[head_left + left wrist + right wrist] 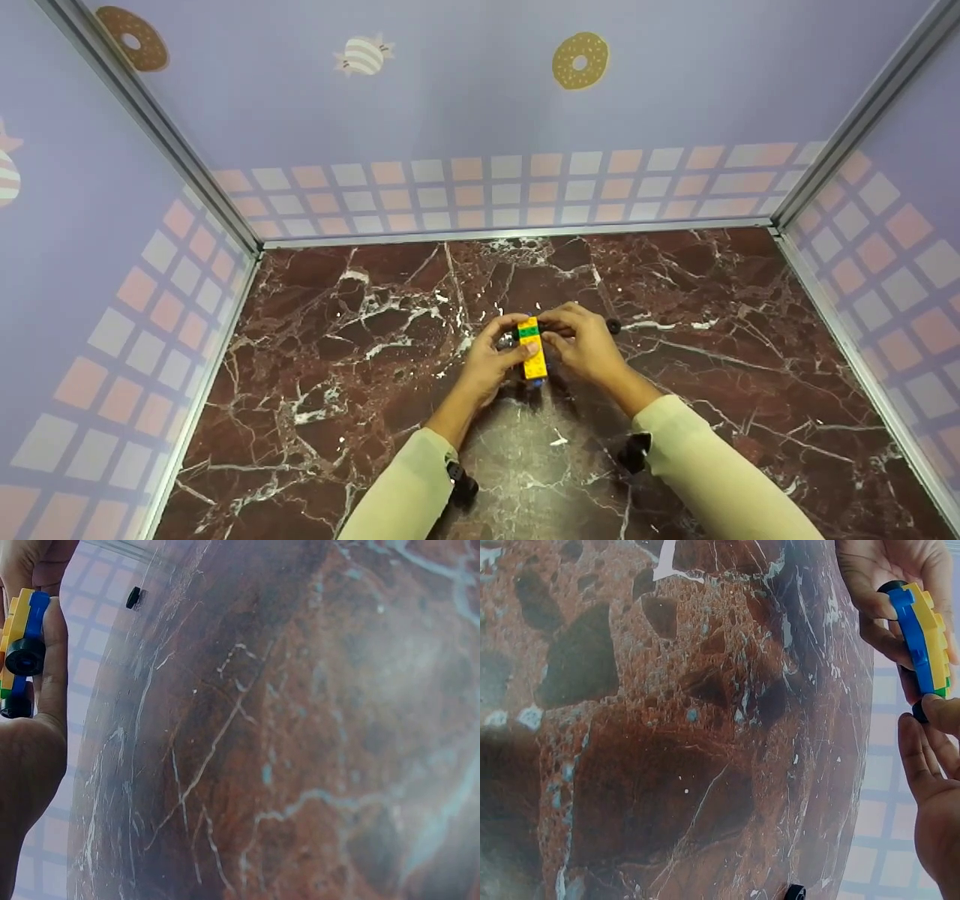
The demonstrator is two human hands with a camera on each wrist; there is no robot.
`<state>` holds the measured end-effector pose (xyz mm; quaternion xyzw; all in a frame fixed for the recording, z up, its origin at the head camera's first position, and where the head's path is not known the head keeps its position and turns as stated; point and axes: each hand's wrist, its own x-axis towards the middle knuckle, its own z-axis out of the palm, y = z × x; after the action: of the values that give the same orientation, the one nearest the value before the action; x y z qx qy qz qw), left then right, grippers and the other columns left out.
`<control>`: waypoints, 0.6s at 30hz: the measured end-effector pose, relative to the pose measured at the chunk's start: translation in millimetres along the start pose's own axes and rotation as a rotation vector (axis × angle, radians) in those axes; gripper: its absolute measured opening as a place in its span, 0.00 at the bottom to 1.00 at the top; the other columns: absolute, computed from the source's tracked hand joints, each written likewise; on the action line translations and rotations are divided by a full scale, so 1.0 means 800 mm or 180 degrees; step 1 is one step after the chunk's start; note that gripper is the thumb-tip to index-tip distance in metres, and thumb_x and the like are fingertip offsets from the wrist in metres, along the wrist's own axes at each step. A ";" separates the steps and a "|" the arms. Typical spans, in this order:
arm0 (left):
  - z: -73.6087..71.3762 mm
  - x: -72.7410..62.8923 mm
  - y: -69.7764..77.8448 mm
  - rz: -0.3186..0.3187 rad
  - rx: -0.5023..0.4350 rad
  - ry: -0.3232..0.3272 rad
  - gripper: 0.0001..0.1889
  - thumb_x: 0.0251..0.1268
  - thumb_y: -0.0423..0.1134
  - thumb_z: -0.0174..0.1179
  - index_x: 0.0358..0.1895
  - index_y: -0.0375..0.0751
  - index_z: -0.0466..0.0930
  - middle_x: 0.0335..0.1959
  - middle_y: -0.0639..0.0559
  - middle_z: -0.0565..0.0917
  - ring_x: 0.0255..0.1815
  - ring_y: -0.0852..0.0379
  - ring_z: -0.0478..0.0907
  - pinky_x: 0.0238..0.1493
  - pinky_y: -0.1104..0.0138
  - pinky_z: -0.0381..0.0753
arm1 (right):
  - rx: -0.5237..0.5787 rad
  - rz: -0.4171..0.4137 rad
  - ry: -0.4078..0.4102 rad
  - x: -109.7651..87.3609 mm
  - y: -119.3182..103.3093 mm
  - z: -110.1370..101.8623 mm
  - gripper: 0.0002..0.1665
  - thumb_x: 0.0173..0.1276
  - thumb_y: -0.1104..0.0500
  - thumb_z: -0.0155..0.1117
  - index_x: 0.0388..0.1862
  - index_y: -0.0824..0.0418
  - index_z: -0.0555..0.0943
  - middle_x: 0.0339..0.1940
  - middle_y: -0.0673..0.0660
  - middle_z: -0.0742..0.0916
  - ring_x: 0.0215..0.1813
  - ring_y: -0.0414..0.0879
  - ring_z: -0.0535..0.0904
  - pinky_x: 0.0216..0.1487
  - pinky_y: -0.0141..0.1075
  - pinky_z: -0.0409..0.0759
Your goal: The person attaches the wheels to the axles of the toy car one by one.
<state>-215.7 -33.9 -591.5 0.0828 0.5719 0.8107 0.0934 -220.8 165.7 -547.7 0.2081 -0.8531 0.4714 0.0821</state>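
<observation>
A toy brick car [533, 360] is held above the marbled tabletop, with yellow and green bricks on a blue base [919, 641]. My left hand [487, 364] grips it, thumb on the yellow top and fingers along the side. In the left wrist view, two black wheels [25, 657] sit along the car's side next to the left fingers. On the opposite side my right hand [589, 346] pinches a small black wheel [919, 712] against the base between thumb and fingers. Whether that wheel is seated on its axle is hidden by the fingertips.
A loose black wheel [613, 326] lies on the marbled table [337, 435] just right of the right hand. Patterned lilac walls [480, 112] enclose the back and both sides. Dark wrist devices [634, 452] hang at both sleeve cuffs.
</observation>
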 end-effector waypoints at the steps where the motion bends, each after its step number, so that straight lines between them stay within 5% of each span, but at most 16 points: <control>1: 0.000 0.000 0.000 -0.0001 -0.0004 0.0006 0.29 0.69 0.21 0.70 0.71 0.25 0.74 0.63 0.43 0.81 0.49 0.54 0.86 0.50 0.68 0.92 | 0.0018 0.0004 -0.0006 0.000 0.001 0.000 0.16 0.71 0.75 0.74 0.56 0.70 0.90 0.50 0.66 0.90 0.51 0.61 0.93 0.53 0.44 0.96; 18: 0.002 0.002 0.000 -0.0039 -0.0035 0.0084 0.30 0.68 0.22 0.71 0.72 0.26 0.74 0.62 0.46 0.82 0.47 0.54 0.87 0.48 0.66 0.94 | -0.0055 0.0003 0.0014 0.000 0.004 -0.002 0.17 0.72 0.71 0.75 0.59 0.66 0.90 0.55 0.63 0.90 0.54 0.60 0.91 0.51 0.44 0.96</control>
<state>-217.2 -31.9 -590.7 0.0681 0.5691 0.8143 0.0913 -222.5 168.2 -549.2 0.2059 -0.8571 0.4645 0.0856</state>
